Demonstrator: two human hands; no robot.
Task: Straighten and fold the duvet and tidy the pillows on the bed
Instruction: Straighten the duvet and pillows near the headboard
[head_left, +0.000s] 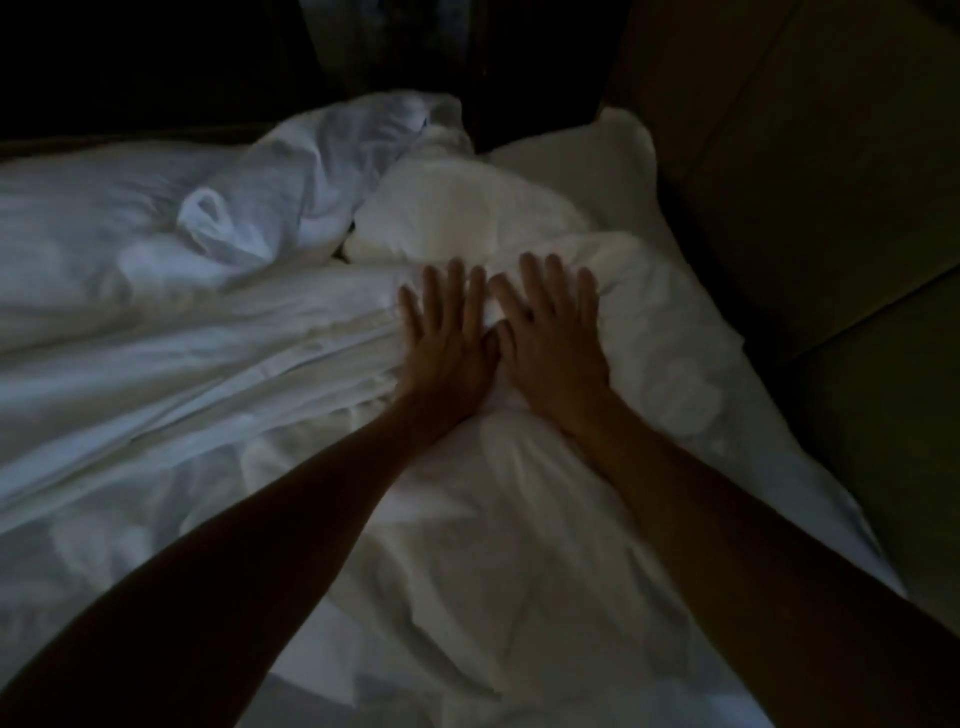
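Dim light covers the bed (769, 426), where the left hand (447, 338) and right hand (550, 338) press flat, fingers spread, on a soft pillow (519, 493). Beside it lies the rumpled duvet (182, 322), light and limp, best gathered along an edge.

Both bare forearms reach toward frame centre; left hand (448, 343) and right hand (551, 338) lie flat, fingers spread, side by side.

duvet (156, 322) cut off left, dark blurred background
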